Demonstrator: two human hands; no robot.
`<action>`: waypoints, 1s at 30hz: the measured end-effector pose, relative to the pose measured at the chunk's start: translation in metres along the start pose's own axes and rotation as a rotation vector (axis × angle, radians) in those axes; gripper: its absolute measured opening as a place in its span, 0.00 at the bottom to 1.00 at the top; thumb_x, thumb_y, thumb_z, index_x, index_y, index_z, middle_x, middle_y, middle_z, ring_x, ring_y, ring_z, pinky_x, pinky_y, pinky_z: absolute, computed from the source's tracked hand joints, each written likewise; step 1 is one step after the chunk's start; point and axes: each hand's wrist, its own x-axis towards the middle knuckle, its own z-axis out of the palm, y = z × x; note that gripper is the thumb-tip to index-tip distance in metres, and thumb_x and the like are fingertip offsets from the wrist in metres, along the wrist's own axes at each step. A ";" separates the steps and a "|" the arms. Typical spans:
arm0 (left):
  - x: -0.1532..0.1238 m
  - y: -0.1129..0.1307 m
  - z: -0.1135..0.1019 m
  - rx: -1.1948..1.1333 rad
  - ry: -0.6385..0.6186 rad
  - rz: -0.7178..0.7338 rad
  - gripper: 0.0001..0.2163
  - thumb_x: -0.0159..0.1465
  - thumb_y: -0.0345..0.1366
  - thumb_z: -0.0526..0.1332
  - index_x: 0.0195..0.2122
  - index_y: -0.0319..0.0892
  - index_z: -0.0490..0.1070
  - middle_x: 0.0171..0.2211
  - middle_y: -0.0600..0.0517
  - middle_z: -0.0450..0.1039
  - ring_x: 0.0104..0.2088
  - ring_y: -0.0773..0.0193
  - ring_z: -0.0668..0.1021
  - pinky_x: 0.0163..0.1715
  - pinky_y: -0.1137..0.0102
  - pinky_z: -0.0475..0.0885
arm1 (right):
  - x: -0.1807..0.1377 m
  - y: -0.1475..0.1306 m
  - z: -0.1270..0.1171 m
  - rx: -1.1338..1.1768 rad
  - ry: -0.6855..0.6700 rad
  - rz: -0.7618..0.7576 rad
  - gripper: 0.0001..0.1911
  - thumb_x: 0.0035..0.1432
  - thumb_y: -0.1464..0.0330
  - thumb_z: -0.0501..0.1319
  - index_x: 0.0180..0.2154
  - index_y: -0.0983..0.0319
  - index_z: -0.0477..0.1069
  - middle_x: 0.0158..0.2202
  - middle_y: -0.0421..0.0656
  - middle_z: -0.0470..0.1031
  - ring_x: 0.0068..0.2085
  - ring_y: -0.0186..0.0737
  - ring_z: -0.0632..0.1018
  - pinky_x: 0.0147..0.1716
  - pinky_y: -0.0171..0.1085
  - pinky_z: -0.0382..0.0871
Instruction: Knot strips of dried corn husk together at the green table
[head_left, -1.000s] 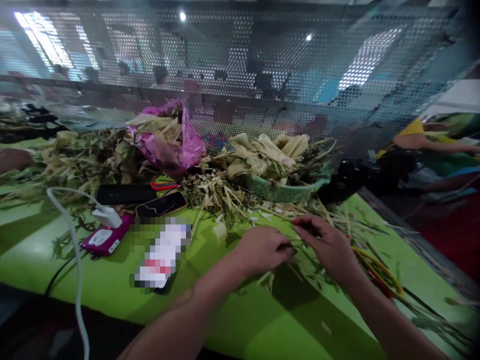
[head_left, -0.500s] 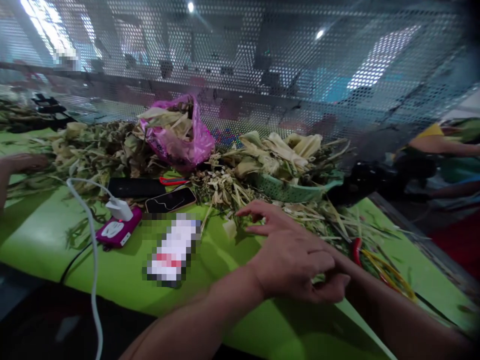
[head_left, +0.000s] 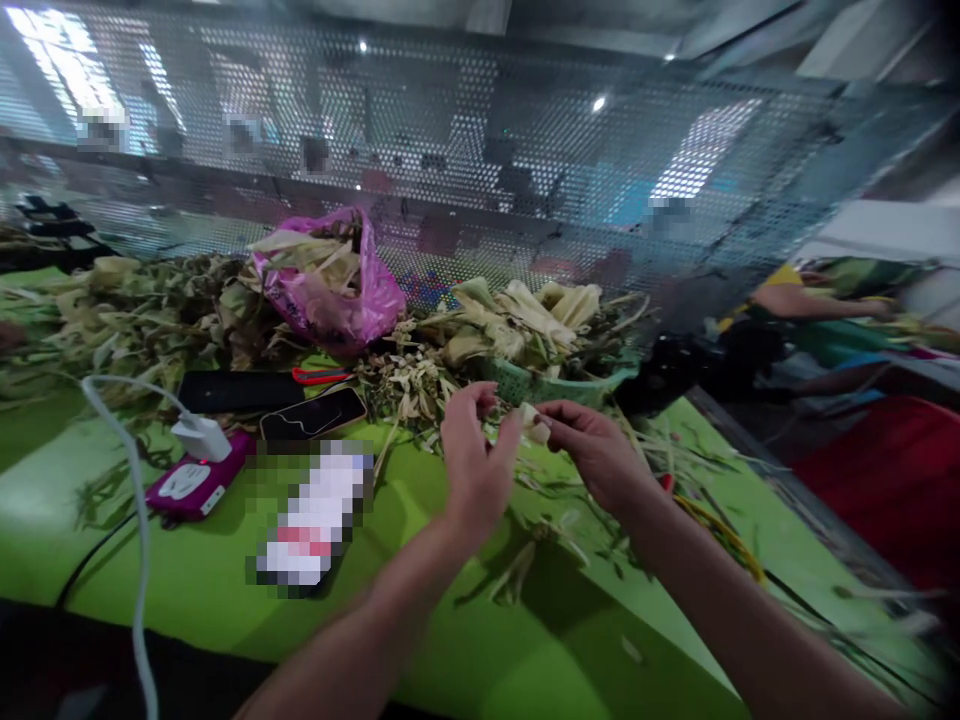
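My right hand (head_left: 600, 460) pinches a small pale piece of corn husk (head_left: 534, 424) between thumb and fingertips above the green table. Just left of it is my left hand (head_left: 480, 455), its fingers curved and thumb held apart; the thumb comes close to the husk piece, and whether they touch is unclear. Below the hands lies a small bundle of husk strips (head_left: 517, 572). Behind them a green basket (head_left: 555, 385) holds a heap of dry husks (head_left: 547, 320), with cut scraps (head_left: 412, 385) spilling to its left.
Left of my hands lie a blurred-out phone (head_left: 315, 515), a dark phone (head_left: 315, 413), a red-handled cutter (head_left: 322, 375) and a purple power strip (head_left: 202, 485) with a white cable. A pink bag (head_left: 367, 295) of husks stands behind. Yellow cord (head_left: 720, 535) lies at right; another person's arm (head_left: 817, 300) shows beyond.
My left hand has moved off my right forearm to the left. My right hand has lifted a pale husk piece and drawn back right. The view has shifted slightly rightward.
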 end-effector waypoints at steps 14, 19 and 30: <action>-0.004 -0.015 0.015 -0.372 -0.503 -0.521 0.12 0.53 0.35 0.65 0.38 0.38 0.72 0.34 0.49 0.73 0.33 0.66 0.74 0.36 0.71 0.68 | -0.034 0.023 -0.014 0.099 0.152 0.031 0.12 0.54 0.60 0.63 0.38 0.60 0.73 0.34 0.42 0.75 0.35 0.39 0.73 0.36 0.38 0.68; -0.003 -0.017 0.014 -0.271 -0.485 -0.522 0.11 0.55 0.38 0.63 0.38 0.37 0.74 0.32 0.49 0.74 0.31 0.67 0.74 0.34 0.72 0.66 | -0.036 0.020 -0.021 -0.113 0.121 -0.188 0.14 0.55 0.63 0.62 0.45 0.55 0.73 0.43 0.44 0.72 0.39 0.41 0.73 0.40 0.40 0.69; 0.001 -0.018 0.005 -0.266 -0.330 -0.475 0.17 0.61 0.47 0.55 0.42 0.41 0.74 0.28 0.52 0.72 0.27 0.68 0.70 0.28 0.73 0.64 | -0.037 0.013 -0.021 -0.253 0.107 -0.277 0.06 0.53 0.64 0.65 0.29 0.59 0.72 0.33 0.43 0.70 0.36 0.42 0.71 0.37 0.40 0.66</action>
